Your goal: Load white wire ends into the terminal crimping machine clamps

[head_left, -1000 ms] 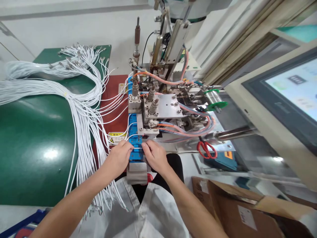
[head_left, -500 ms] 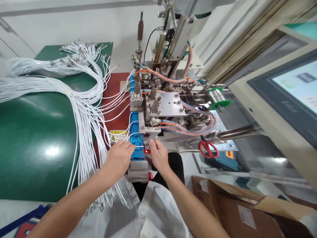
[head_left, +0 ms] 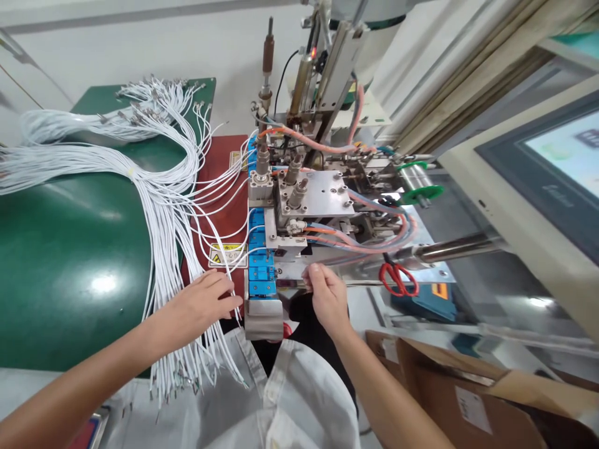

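Observation:
My left hand (head_left: 203, 302) is at the near end of a thick bundle of white cables (head_left: 163, 249), its thumb and fingers apart. One loose white cable runs close by its fingertips. My right hand (head_left: 329, 294) is closed, thumb against the curled fingers, just right of the machine's near end. Whatever lies inside that grip is hidden. Between my hands stands a row of blue clamp blocks (head_left: 261, 272) on the machine (head_left: 318, 193). Several white cables lead from the bundle into blocks farther up the row.
A green mat (head_left: 70, 249) lies under the cables, beside a red-brown panel with a warning label (head_left: 229, 255). Red-handled scissors (head_left: 397, 279) and a green solder-wire spool (head_left: 418, 184) are at the machine's right. A screen (head_left: 552, 162) and cardboard box (head_left: 449, 393) stand farther right.
My left hand has left the blue blocks and moved left to the cables, its fingers opening. My right hand has drawn back rightward from the blocks, still closed.

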`<state>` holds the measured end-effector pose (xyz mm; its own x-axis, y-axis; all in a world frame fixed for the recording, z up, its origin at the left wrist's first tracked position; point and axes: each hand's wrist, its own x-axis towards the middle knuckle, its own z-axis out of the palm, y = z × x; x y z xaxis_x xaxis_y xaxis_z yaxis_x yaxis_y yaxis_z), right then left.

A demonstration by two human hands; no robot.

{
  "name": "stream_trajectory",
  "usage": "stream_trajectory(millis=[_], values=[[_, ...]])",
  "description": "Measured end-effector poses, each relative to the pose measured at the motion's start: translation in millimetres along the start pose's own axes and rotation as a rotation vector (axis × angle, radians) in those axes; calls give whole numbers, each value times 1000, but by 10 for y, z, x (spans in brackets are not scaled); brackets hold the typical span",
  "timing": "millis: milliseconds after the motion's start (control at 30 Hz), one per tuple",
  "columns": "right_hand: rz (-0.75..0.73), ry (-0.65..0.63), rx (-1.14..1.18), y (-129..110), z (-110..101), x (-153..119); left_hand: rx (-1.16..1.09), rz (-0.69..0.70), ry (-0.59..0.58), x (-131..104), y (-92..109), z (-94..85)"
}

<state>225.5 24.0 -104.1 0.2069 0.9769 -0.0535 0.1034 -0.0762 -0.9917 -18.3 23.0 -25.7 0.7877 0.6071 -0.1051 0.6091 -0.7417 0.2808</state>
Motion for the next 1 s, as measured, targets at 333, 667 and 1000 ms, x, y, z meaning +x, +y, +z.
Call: stream_trajectory(millis=[333,667,1000], values=[[46,-20,-44,68,-151,-95,-261,-119,-54,-99,93,-51],[-330,-174,-113,-447,126,-265,-426,-271,586,492,259,114],[-319,-108,-144,-486,274,-169,-328,-200,702,520,244,318]])
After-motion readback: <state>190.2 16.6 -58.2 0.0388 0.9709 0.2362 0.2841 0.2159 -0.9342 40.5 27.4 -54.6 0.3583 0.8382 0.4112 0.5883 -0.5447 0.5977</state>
